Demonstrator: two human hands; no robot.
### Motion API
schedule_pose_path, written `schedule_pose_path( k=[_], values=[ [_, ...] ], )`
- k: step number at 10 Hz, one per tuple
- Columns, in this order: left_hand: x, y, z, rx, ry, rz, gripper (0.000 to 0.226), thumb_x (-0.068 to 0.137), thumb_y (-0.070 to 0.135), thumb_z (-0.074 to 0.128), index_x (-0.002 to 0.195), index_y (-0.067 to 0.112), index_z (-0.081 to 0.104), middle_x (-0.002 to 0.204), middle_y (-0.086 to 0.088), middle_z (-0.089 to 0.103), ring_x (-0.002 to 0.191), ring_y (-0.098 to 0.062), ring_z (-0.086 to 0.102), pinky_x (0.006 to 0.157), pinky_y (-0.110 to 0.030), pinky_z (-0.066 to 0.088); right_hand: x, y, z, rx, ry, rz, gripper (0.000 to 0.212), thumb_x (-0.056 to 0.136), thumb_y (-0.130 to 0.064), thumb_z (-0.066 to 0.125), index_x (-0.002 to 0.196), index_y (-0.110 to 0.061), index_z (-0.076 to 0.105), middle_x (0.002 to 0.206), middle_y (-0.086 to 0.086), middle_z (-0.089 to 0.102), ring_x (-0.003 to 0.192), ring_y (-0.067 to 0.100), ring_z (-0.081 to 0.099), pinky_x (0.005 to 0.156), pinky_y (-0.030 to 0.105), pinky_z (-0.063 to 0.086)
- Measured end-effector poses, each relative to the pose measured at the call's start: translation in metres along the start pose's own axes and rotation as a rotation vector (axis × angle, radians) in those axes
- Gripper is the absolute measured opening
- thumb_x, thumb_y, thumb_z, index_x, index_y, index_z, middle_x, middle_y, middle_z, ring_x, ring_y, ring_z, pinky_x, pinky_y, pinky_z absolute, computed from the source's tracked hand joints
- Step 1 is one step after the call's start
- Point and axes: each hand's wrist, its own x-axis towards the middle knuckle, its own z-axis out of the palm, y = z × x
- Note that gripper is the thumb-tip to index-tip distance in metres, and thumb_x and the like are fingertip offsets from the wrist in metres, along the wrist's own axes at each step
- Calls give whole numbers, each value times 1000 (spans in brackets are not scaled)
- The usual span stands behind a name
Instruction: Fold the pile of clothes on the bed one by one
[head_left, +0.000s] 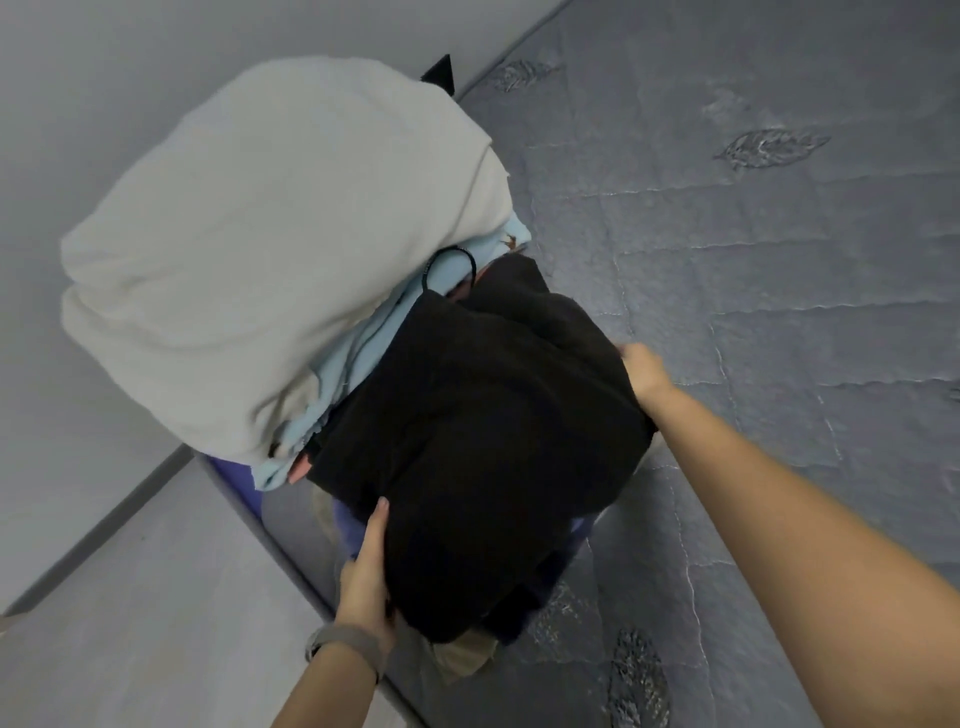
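**Both hands on the black garment**

The black garment (467, 447) lies bunched on the pile at the bed's (779, 260) edge, near the wall. The left hand (366, 577) grips its near edge, thumb on top and fingers curled under; the right hand (640, 375) pinches the far side, its fingers hidden in the cloth. Holding two opposite sides likely serves to lift this one piece clear for folding. A white bundle (280, 249) leans just beside it, on light blue cloth (358, 353) where a black cord (457, 260) loops. These could drag along. The open mattress on the right offers folding room.
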Motion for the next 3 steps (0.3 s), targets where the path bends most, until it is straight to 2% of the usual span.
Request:
schedule_pose_path(
  k=[1,2,3],
  values=[
    [-18,13,-9,154,171,109,70,62,57,75,109,8,58,113,-14,65,104,-33,61,99,-43,47,-40,-1,-20,-77,86,-23,35,99,-18,41,82,6,60,88,27,62,91,41,58,70,36,38],
    [-55,44,-7,378,234,253,60,76,43,70,117,0,58,121,-20,61,112,-34,57,99,-40,44,-83,-20,-38,-138,132,-69,37,101,-25,38,85,-2,61,100,25,64,98,40,58,74,36,39],
    [-111,66,-3,514,195,524,79,60,51,64,122,4,59,122,-14,62,114,-29,56,101,-39,43,-140,-41,-46,-170,170,-206,32,100,-28,41,110,-7,64,116,18,63,109,35,56,87,36,44]
  ],
)
